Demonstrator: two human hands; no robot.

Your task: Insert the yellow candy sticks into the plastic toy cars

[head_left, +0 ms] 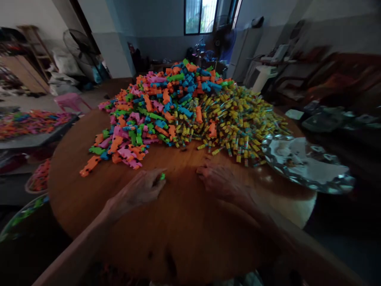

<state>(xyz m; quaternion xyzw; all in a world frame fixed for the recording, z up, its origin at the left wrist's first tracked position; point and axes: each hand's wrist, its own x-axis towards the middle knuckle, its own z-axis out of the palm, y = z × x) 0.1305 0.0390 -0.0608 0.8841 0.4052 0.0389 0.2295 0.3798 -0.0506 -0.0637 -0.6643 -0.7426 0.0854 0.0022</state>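
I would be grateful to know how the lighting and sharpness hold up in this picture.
Head view: dim overall, with the window glaringly bright; pale glare on the table beside the silvery tray; outer edges dark and stretched; right hand soft, its fingertips hard to make out.

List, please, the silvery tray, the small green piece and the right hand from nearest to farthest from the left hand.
1. Small green piece: at the left hand's fingertips.
2. Right hand: across the bare tabletop, to the right.
3. Silvery tray: at the table's right edge.
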